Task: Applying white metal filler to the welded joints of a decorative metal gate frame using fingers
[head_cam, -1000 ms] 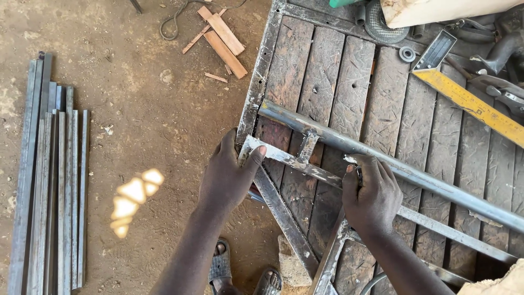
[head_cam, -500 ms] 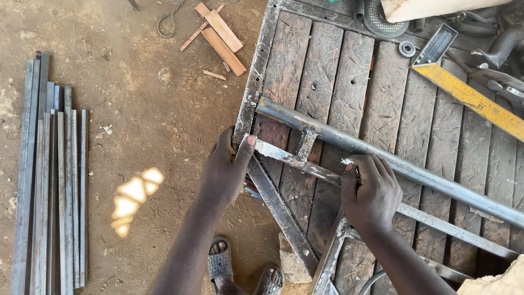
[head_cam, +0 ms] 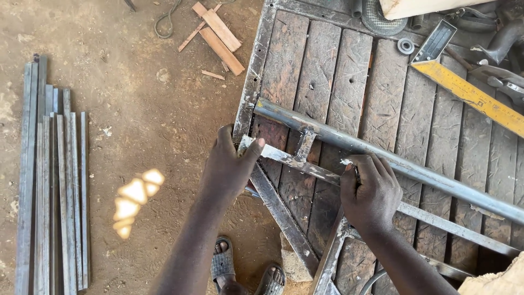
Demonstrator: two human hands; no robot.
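Outdoors, plank table point(head_cam: 376, 93) on dirt floor point(head_cam: 136, 136), w/ steel bars point(head_cam: 49, 180).

Bars point(head_cam: 46, 180) are lying left on the ground; the table point(head_cam: 382, 104) is standing right, ruler point(head_cam: 472, 97) lying on it.

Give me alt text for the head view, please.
The left hand grips the end of a flat steel bar on a wooden workbench while the right hand clasps it further along, beside a round pipe. Steel bars lie on dirt.
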